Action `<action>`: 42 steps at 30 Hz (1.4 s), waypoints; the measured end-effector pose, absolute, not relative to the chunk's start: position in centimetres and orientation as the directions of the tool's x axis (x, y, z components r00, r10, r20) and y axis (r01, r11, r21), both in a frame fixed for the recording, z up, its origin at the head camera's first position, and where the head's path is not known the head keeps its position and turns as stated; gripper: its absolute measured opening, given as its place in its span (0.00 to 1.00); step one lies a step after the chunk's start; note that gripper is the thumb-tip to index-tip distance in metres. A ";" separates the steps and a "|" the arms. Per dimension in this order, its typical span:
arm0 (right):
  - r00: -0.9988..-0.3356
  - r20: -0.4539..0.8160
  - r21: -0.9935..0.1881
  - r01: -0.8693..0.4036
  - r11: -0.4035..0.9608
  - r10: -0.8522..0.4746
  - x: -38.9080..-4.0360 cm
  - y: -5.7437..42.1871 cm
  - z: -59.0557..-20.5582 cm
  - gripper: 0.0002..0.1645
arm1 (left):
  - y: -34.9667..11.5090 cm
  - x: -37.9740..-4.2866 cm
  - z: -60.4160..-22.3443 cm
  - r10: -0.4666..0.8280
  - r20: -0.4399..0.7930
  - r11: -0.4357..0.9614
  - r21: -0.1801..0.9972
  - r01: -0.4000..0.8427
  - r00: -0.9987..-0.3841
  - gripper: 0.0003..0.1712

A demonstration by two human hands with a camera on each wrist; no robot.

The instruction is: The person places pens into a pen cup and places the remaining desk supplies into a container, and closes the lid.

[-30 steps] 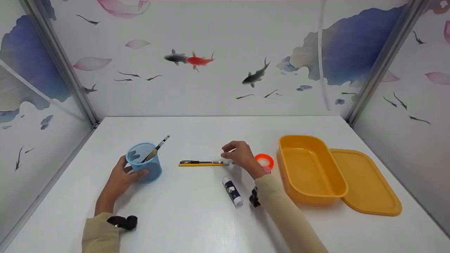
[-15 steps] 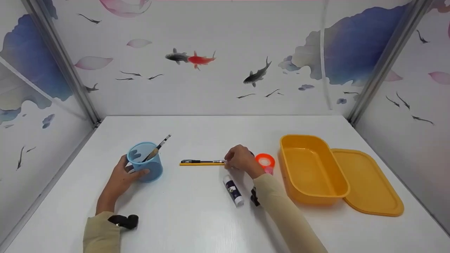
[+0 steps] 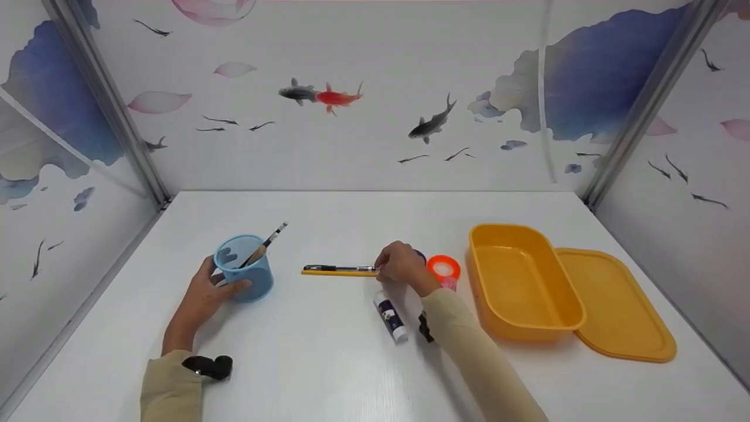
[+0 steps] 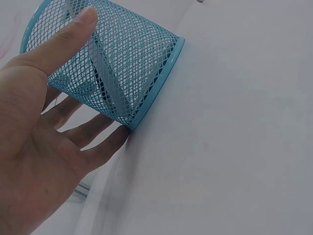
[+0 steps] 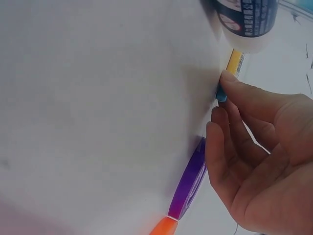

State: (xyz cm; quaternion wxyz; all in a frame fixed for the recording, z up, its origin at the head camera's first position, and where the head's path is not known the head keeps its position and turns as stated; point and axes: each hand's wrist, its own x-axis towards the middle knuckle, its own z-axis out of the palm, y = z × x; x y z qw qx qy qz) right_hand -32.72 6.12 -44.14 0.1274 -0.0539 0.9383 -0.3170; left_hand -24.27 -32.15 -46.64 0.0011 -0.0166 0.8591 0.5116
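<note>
My left hand [image 3: 205, 293] grips a light-blue mesh pen holder [image 3: 258, 282], thumb on its near side and fingers on the other. A paintbrush [image 3: 271, 239] leans inside it. My right hand [image 3: 401, 265] is at the right end of a yellow pencil [image 3: 334, 273] lying on the table. In the right wrist view, thumb and finger pinch the pencil's blue end [image 5: 221, 94]. A black-and-clear pen [image 3: 340, 268] lies along the pencil's far side. Near the right hand, a glue stick [image 3: 390, 317] rests on the table.
An orange tape roll [image 3: 443, 268] and a purple tape roll [image 5: 188, 181] lie just right of my right hand. Farther right stands a yellow plastic box [image 3: 515, 281], with its yellow lid [image 3: 624, 305] beside it. Patterned panels [image 3: 375, 146] enclose the white table [image 3: 304, 351].
My right hand has come down onto the pencil's right end, and its fingers have closed there. My left hand keeps its hold on the pen holder. The head view has shifted slightly.
</note>
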 end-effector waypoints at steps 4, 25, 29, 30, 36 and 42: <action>-0.958 -0.193 -0.582 -0.062 0.811 -0.212 -32.9 6.3 -44.0 0.14 | -32.1 -24.3 -46.6 -0.026 -0.019 0.475 0.880 -0.029 -0.999 0.62; -0.896 0.007 -0.764 -0.291 0.576 -0.444 -33.1 5.1 -38.2 0.17 | -32.4 -24.6 -47.0 -0.024 0.000 0.441 0.897 -0.010 -1.000 0.61; -0.903 0.115 -0.820 -0.321 0.473 -0.414 -32.7 3.8 -37.9 0.15 | -32.3 -24.4 -46.9 -0.025 -0.005 0.443 0.896 -0.015 -1.000 0.61; -0.906 0.142 -0.836 -0.325 0.442 -0.398 -32.6 3.5 -37.8 0.15 | -32.2 -24.4 -46.9 -0.024 -0.007 0.445 0.895 -0.017 -1.000 0.61; -0.931 0.235 -0.907 -0.313 0.281 -0.278 -31.8 1.2 -37.5 0.12 | -32.2 -24.6 -46.9 -0.019 -0.006 0.441 0.897 -0.014 -1.000 0.61; -0.936 0.278 -0.929 -0.319 0.187 -0.216 -31.5 0.1 -36.4 0.12 | -32.2 -24.5 -46.8 -0.031 -0.004 0.443 0.897 -0.017 -1.000 0.60</action>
